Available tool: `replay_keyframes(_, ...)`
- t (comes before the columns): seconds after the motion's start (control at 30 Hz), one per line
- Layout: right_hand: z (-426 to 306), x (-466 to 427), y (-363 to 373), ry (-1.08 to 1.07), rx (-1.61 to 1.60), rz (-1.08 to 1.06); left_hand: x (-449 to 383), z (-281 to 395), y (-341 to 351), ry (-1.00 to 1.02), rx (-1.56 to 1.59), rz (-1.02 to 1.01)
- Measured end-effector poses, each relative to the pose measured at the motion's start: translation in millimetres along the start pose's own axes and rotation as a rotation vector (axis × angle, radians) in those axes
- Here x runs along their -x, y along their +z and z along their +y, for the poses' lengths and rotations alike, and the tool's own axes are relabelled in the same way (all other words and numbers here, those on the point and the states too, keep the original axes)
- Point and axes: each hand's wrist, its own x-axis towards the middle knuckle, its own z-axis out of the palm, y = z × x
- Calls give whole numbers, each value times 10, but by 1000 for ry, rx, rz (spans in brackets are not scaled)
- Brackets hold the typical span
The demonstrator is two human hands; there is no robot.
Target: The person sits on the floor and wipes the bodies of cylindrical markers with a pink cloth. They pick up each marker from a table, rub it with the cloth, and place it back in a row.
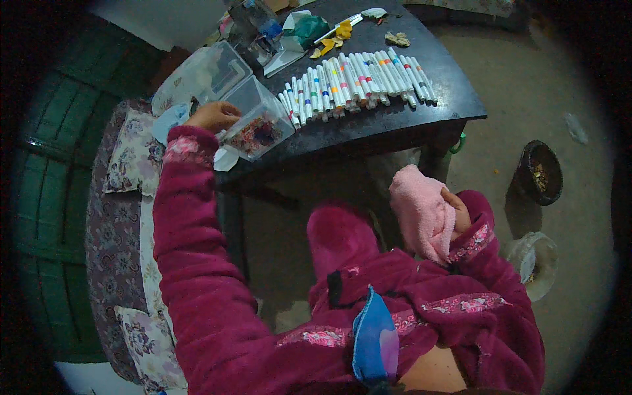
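My left hand [212, 116] rests at the left rim of a clear plastic box [264, 131] on the table's near left corner; its fingertips are partly hidden, and whether they grip the rim is unclear. Small red and dark pieces lie inside the box, and its clear lid [224, 69] stands open behind it. In my right hand [458, 213], above my lap, is a pink terry cloth [419, 212]. Many white markers [345, 81] with coloured bands lie side by side in a row to the right of the box.
On the dark table [444, 74] are yellow peels [331, 42], a green crumpled item [310, 30] and a clear bottle [254, 24]. A dark bucket [540, 173] and a translucent bucket [540, 266] stand on the floor at right. A patterned sofa [116, 237] is at left.
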Motion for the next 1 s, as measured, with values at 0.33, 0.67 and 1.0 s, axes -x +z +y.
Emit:
replay_keyframes(0.33,55,-50,17,65,-263,-127,-578,-213,285,1,-405,-176)
replay_keyframes(0.67,13,-45,-256,100,-146,-13,-810,-332,-26,-78,-732,-51)
replay_keyframes(1.0,-20,126,103,-229,203,348,903,924,998,901,298,104)
